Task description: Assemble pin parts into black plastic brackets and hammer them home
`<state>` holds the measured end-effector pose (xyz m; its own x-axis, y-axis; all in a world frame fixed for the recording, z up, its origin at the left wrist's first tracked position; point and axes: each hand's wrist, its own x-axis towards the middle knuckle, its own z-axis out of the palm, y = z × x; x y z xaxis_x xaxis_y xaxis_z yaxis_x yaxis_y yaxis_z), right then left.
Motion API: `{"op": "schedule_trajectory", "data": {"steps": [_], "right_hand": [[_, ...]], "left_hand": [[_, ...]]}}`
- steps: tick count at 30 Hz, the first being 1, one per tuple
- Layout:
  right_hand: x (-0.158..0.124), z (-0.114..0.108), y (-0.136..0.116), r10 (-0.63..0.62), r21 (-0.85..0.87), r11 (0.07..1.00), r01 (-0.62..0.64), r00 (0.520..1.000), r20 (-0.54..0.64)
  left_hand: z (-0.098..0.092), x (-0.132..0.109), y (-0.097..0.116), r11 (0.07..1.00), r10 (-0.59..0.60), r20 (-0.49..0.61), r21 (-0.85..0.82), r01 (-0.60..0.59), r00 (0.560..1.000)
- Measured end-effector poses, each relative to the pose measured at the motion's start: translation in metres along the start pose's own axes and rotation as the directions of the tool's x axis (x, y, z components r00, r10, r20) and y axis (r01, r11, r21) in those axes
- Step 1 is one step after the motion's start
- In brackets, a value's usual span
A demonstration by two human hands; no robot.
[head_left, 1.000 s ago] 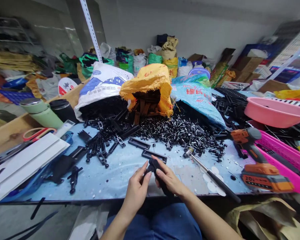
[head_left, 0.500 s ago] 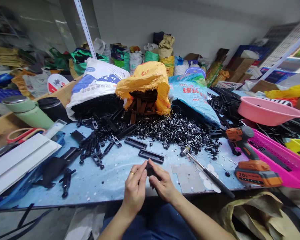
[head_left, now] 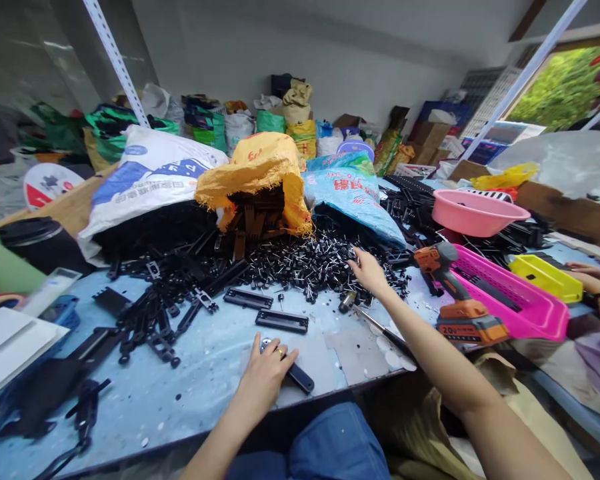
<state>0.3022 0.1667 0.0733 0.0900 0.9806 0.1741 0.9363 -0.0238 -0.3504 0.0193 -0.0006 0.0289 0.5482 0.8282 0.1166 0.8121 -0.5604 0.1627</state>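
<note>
My left hand lies on a black plastic part at the near edge of the blue table, fingers pressed down on it. My right hand is stretched out over the heap of small black pieces with metal pins, fingers curled down into the heap; whether it holds any is hidden. Two flat black frames lie between the hands.
Three open sacks: white, yellow, blue. Long black parts lie at left. A hammer and orange drill sit at right, by a magenta basket and pink bowl. Another person's hand shows far right.
Both hands held the black part together before. Now the left hand has set it down on the table and the right hand has reached out to the heap. The view has turned right.
</note>
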Motion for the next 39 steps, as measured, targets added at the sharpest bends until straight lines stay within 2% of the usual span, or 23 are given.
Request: {"op": "schedule_trajectory", "data": {"steps": [2,4,7,10,13,15,17,18,19,20,22,23,25,26,28,30,31,32,33,34,36,37,39], "right_hand": [[0.030,-0.010,0.020,0.157,-0.068,0.984,-0.162,0.985,-0.071],[0.052,-0.017,0.034,0.255,-0.053,0.964,-0.262,0.961,-0.107],[0.073,-0.024,0.045,0.349,0.016,0.937,-0.349,0.934,-0.071],[0.076,-0.032,0.050,0.377,0.126,0.920,-0.371,0.926,-0.023],[0.050,-0.037,0.050,0.355,0.279,0.897,-0.344,0.935,0.012],[0.014,-0.033,0.045,0.315,0.375,0.872,-0.315,0.947,0.063],[-0.032,-0.020,0.034,0.250,0.491,0.822,-0.290,0.957,0.147],[-0.057,-0.011,0.025,0.190,0.566,0.777,-0.275,0.960,0.205],[-0.080,0.000,0.015,0.078,0.750,0.598,-0.283,0.952,0.297],[-0.102,0.012,0.004,-0.017,0.840,0.409,-0.357,0.917,0.398],[-0.138,0.033,-0.021,-0.142,0.862,0.121,-0.493,0.851,0.506],[-0.152,0.041,-0.033,-0.181,0.845,0.043,-0.534,0.827,0.532],[-0.171,0.051,-0.052,-0.234,0.836,0.007,-0.549,0.812,0.535],[-0.178,0.052,-0.060,-0.262,0.850,0.054,-0.524,0.814,0.518],[-0.186,0.046,-0.067,-0.321,0.875,0.296,-0.383,0.823,0.469],[-0.189,0.031,-0.066,-0.374,0.792,0.608,-0.050,0.862,0.342],[-0.189,0.023,-0.064,-0.431,0.680,0.716,0.160,0.867,0.249],[-0.187,0.015,-0.061,-0.516,0.540,0.759,0.363,0.841,0.160],[-0.184,0.009,-0.057,-0.615,0.401,0.743,0.536,0.783,0.094],[-0.180,0.004,-0.054,-0.709,0.284,0.689,0.667,0.701,0.073],[-0.170,0.003,-0.049,-0.818,0.132,0.572,0.809,0.551,0.164],[-0.166,0.006,-0.047,-0.829,0.089,0.539,0.837,0.509,0.231],[-0.159,0.017,-0.045,-0.817,0.046,0.514,0.857,0.473,0.330]], "left_hand": [[-0.004,0.004,-0.001,0.997,-0.052,0.014,0.055,0.051,0.999],[-0.004,0.004,-0.002,0.988,-0.115,-0.021,0.098,0.117,0.993],[0.001,-0.001,-0.007,0.978,-0.156,-0.027,0.139,0.158,0.987],[0.009,-0.008,-0.015,0.975,-0.206,-0.015,0.084,0.207,0.978],[0.013,-0.013,-0.016,0.973,-0.220,-0.145,-0.097,0.207,0.965],[0.013,-0.010,-0.012,0.956,-0.235,-0.278,-0.238,0.170,0.931],[0.013,-0.002,-0.004,0.927,-0.271,-0.341,-0.344,0.149,0.900],[0.012,0.003,0.000,0.915,-0.286,-0.340,-0.375,0.149,0.896],[0.011,0.008,0.004,0.907,-0.292,-0.324,-0.392,0.153,0.900],[0.011,0.013,0.008,0.903,-0.287,-0.299,-0.402,0.153,0.910],[0.010,0.019,0.014,0.889,-0.260,-0.243,-0.437,0.133,0.935],[0.009,0.020,0.018,0.873,-0.245,-0.218,-0.474,0.117,0.945],[0.006,0.019,0.024,0.815,-0.258,-0.183,-0.569,0.112,0.948],[0.004,0.017,0.027,0.780,-0.289,-0.172,-0.613,0.127,0.942],[0.000,0.014,0.030,0.705,-0.391,-0.152,-0.684,0.189,0.908],[-0.005,0.012,0.030,0.624,-0.504,-0.116,-0.734,0.268,0.856],[-0.007,0.012,0.029,0.586,-0.539,-0.090,-0.754,0.296,0.837],[-0.008,0.013,0.029,0.552,-0.556,-0.062,-0.773,0.313,0.829],[-0.009,0.014,0.028,0.528,-0.553,-0.035,-0.788,0.317,0.833],[-0.009,0.016,0.028,0.516,-0.532,-0.020,-0.800,0.305,0.847],[-0.005,0.020,0.031,0.527,-0.472,-0.028,-0.810,0.257,0.881],[-0.002,0.021,0.032,0.550,-0.441,-0.047,-0.803,0.228,0.896],[0.005,0.023,0.034,0.613,-0.375,-0.098,-0.772,0.167,0.922]]}}
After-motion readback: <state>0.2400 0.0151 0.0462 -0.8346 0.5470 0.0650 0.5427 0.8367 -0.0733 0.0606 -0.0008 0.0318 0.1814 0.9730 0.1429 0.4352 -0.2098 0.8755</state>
